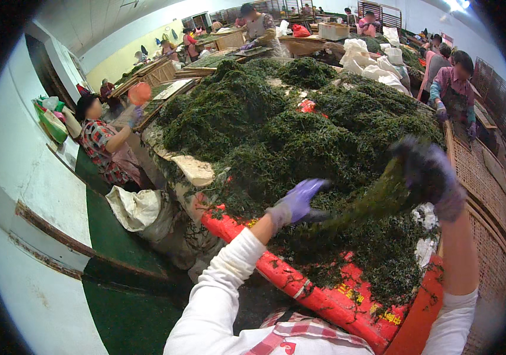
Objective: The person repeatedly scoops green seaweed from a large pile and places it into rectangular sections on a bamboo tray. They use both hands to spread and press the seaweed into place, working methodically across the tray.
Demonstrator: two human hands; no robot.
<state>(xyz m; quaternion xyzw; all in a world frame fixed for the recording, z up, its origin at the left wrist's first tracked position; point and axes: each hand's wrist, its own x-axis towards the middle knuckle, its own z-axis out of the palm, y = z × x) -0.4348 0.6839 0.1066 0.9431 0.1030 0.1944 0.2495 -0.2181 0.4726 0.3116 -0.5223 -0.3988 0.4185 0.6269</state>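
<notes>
A big heap of dark green leafy strands, seaweed-like (310,146), lies in front of me on a table covered with red sheeting (350,288) that bears yellow writing. In a purple glove, my left hand (299,202) is over the near part of the heap, its fingers stretched to the right; nothing shows gripped in it. My right hand (430,173), also purple-gloved and blurred by motion, is raised at the heap's right side. It holds a blurred bunch of the green strands (379,191), which trails down and left toward the heap.
Woven drying racks (488,235) line the right side, where a co-worker (457,93) stands. At the left, another co-worker (111,146) holds a red round object (139,93). A whitish sack (135,208) stands left of the table. A padded red edge (279,270) runs before me.
</notes>
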